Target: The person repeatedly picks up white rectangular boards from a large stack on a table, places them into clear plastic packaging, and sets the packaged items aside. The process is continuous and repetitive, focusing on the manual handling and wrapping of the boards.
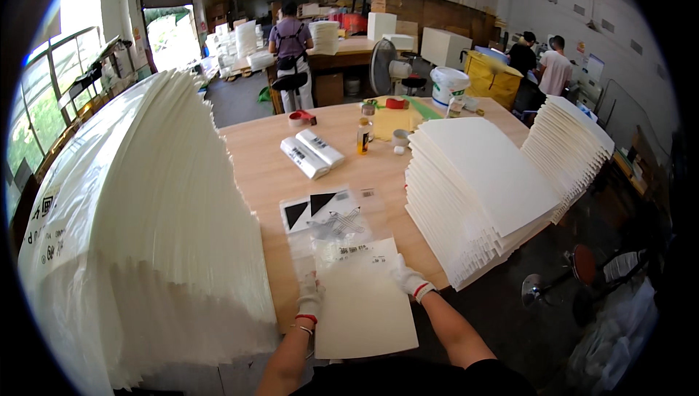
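A cream rectangular paper pack (364,309) lies at the table's near edge, its lower part reaching toward my body. Clear plastic with dark print covers its far end. My left hand (310,295), in a white knit glove with a red cuff, grips the pack's left edge. On the opposite edge, my right hand (409,279), gloved the same way, holds the pack too; some fingertips are hidden. Just beyond it are flat clear plastic packets (338,221), with black triangular shapes and pencil-like sticks showing in them.
A tall stack of white plastic-wrapped sheets (160,199) rises at left. Stacked white boards (480,177) stand at right. Two white plastic bundles (312,154), an orange-labelled bottle (363,136) and tape rolls are on the table (255,141). A stool (582,265) stands right; people work farther back.
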The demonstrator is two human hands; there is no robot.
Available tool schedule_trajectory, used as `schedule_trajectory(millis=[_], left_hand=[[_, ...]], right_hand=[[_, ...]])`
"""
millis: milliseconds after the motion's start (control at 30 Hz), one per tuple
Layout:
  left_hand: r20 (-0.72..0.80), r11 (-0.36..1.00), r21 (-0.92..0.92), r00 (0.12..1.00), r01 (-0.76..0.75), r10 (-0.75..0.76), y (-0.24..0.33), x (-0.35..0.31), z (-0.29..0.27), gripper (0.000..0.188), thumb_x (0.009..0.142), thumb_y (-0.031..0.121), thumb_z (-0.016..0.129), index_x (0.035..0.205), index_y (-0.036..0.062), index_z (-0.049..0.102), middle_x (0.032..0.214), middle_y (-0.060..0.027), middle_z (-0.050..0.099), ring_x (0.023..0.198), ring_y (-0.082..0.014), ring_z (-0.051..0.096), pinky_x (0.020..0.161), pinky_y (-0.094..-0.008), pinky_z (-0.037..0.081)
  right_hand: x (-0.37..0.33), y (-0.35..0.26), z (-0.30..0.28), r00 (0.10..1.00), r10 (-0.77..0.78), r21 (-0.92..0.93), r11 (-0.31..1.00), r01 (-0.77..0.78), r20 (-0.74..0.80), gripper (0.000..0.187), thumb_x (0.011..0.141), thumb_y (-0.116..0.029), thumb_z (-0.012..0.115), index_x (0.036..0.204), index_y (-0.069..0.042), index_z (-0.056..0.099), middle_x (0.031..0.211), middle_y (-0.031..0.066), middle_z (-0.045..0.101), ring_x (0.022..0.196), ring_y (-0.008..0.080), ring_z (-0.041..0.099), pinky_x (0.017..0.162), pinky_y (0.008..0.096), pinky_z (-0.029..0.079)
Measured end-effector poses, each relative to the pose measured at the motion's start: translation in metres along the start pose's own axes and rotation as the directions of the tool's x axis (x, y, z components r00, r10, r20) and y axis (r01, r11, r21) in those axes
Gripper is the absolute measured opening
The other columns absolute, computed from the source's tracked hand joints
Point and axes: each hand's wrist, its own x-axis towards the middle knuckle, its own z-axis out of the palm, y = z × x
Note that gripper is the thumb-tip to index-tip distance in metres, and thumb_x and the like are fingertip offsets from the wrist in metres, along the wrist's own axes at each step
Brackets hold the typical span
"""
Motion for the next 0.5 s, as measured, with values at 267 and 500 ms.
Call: schedule_trajectory(millis=[267, 500], left_hand=[[0.218, 0.905, 0.422, 0.963, 0.054, -0.159, 0.108, -0.127, -0.076, 0.032, 0.092, 0.021, 0.063, 0.117, 0.0066, 0.049, 0.128, -0.0235, 0.051, 0.1, -0.0444, 0.065, 0.081, -0.0554, 0.051], [0.32, 0.986, 0.099, 0.942, -0.134, 0.096, 0.112, -0.209, -0.098, 0.016, 0.092, 0.012, 0.06, 0.103, 0.0041, 0.052, 0.107, -0.019, 0.056, 0.087, -0.0354, 0.064, 0.074, -0.047, 0.052]], right_hand=[[-0.123, 0.023, 0.037, 0.99, -0.026, 0.176, 0.984, 0.001, 0.139, 0.091, 0.103, -0.048, 0.047, 0.161, -0.008, -0.011, 0.123, 0.0333, 0.065, 0.113, 0.0454, 0.066, 0.098, 0.0512, 0.048], [-0.256, 0.018, 0.035, 0.734, -0.556, 0.148, 0.749, 0.646, -0.389, 0.044, 0.103, -0.021, 0.049, 0.144, -0.004, 0.054, 0.135, 0.0278, 0.061, 0.127, 0.0422, 0.059, 0.109, 0.0442, 0.046]])
